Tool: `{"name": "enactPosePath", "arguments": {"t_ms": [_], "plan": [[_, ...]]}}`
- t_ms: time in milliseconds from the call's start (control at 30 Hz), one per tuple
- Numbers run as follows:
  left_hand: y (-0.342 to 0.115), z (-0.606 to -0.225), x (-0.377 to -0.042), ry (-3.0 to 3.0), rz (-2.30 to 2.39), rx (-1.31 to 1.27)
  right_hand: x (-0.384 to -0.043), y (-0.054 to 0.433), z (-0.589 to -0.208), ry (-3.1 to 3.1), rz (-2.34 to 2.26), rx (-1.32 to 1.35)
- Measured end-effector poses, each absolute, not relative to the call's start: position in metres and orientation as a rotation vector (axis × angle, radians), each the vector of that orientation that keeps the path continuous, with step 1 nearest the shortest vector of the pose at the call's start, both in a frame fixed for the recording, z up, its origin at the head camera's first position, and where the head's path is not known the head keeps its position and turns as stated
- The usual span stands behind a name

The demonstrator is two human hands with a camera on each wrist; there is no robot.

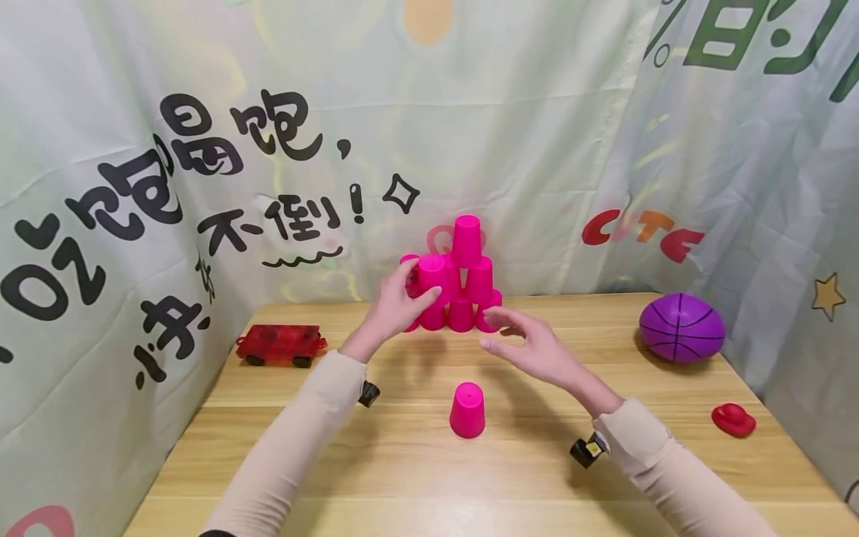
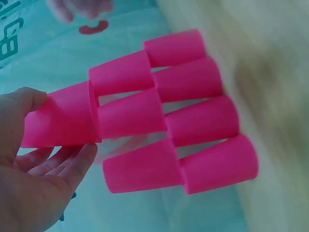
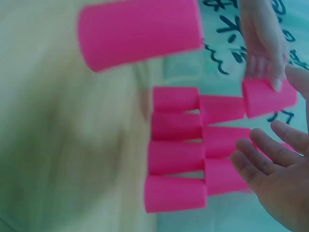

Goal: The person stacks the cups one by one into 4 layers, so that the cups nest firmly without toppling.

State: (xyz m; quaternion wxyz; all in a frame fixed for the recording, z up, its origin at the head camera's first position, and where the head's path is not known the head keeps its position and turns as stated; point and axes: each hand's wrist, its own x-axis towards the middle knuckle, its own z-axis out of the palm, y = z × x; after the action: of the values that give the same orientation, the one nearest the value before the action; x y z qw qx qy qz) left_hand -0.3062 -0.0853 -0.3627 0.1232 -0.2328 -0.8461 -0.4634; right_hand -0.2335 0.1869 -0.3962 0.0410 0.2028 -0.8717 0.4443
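Note:
Upside-down pink cups form a tiered stack (image 1: pixel 460 312) at the back of the table, with a single cup (image 1: pixel 467 241) highest. My left hand (image 1: pixel 396 302) grips another pink cup (image 2: pixel 63 116) between thumb and fingers, close to the stack's upper left. Whether that cup touches the stack, I cannot tell. It hides part of the stack in the left wrist view. On the stack's right, my right hand (image 1: pixel 533 347) hovers near the lower cups, fingers spread and holding nothing. One more pink cup (image 1: pixel 467 410) stands upside down on the table, nearer than the hands.
A red toy car (image 1: pixel 282 344) is at the table's left. Toward the right lie a purple ball (image 1: pixel 681 328) and a small red hat-shaped object (image 1: pixel 734 420). A printed cloth (image 1: pixel 510 134) hangs behind the wooden table (image 1: pixel 403 477) and along its sides.

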Motion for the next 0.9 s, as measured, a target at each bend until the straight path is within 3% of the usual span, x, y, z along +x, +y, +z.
{"name": "enactPosePath", "arguments": {"t_ms": [367,900], "plan": [[-0.086,-0.342,-0.329,-2.482,-1.311,-0.561,-0.217,0.177,-0.437,-2.68,1.407,0.744],[-0.079,-0.335,-0.355,-2.511,-1.322,-0.494,-0.196,0.177,-0.457,-2.76,1.483,0.884]]}}
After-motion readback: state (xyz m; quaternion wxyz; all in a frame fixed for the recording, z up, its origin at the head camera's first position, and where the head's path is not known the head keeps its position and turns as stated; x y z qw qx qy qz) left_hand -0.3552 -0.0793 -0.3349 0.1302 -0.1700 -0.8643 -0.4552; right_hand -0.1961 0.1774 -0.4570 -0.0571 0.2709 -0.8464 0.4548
